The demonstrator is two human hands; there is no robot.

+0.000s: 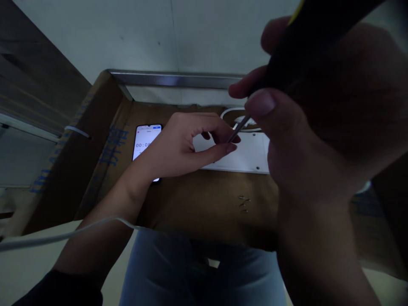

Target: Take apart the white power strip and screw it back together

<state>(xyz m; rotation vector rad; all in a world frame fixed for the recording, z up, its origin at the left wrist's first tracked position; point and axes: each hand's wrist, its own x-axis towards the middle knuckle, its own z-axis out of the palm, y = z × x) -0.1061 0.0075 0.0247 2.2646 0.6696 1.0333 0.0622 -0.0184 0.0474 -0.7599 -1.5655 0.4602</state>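
A screwdriver (291, 55) with a black and yellow handle and a thin metal shaft is gripped by my right hand (321, 136), close to the camera. Its shaft slants down to the left. My left hand (188, 142) is closed in a pinch around the shaft's lower end; the tip and any screw there are hidden by the fingers. Beneath them lies a long flat white casing (245, 155) with dark screw holes along its face, its right end covered by my right hand. Several small loose screws (244, 205) lie in front of the casing.
A lit phone (148, 138) showing a timer lies partly under my left wrist. The work surface is an open cardboard box (197, 199) with raised sides, above my lap. A white cord (231, 110) curls behind the casing; a pale cable (63, 236) crosses at lower left.
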